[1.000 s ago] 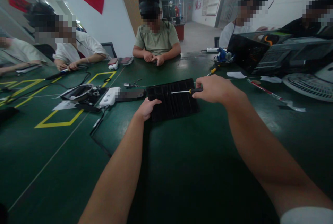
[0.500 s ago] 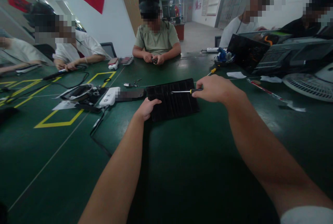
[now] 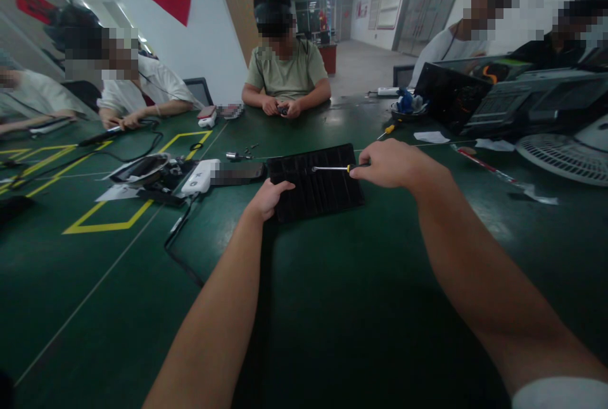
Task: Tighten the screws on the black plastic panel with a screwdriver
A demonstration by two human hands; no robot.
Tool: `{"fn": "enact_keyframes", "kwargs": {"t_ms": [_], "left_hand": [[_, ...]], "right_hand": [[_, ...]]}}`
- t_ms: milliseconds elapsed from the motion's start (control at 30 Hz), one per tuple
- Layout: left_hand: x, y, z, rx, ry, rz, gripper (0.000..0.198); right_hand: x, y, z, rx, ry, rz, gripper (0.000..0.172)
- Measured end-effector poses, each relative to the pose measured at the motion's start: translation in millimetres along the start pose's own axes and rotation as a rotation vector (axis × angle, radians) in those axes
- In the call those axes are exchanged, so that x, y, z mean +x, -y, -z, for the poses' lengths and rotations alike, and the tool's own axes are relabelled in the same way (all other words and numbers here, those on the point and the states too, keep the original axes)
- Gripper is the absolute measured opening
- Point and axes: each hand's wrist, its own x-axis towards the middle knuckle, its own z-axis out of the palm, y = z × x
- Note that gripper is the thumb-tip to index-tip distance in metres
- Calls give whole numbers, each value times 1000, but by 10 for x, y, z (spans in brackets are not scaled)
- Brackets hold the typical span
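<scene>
My left hand (image 3: 270,199) grips the left edge of a flat black ribbed panel (image 3: 327,190), thumb lying on top and the other fingers hidden beneath. In my right hand (image 3: 392,163) is a screwdriver (image 3: 332,169) with a yellow and black handle, mostly covered by closed fingers. Its metal shaft points left across the panel, and the tip is near the panel's upper middle. Whether the tip touches the surface I cannot tell. Just left of the panel lies a dark flat object (image 3: 237,173) beside a white device (image 3: 201,177) with a cable.
Small metal parts (image 3: 232,156) lie beyond the panel. Another yellow-handled screwdriver (image 3: 387,131) rests behind my right hand. To the right are a fan (image 3: 560,157), a red and white strip (image 3: 498,171) and computer casings (image 3: 513,102). Several people sit around the green table (image 3: 361,308).
My right hand has turned slightly around the screwdriver, so less of the handle shows. My left hand and the panel stay in place. A person at the right has shifted rightward.
</scene>
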Motion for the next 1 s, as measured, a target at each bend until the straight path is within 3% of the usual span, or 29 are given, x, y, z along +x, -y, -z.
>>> {"fn": "enact_keyframes", "kwargs": {"t_ms": [300, 700, 1000], "left_hand": [[-22, -22, -11, -3, -11, 15, 41], [7, 13, 16, -5, -13, 2, 43], [13, 13, 31, 11, -2, 0, 40]], "right_hand": [[17, 8, -7, -9, 10, 10, 52], [-19, -134, 62, 69, -273, 71, 29], [-51, -104, 84, 38, -276, 9, 27]]}}
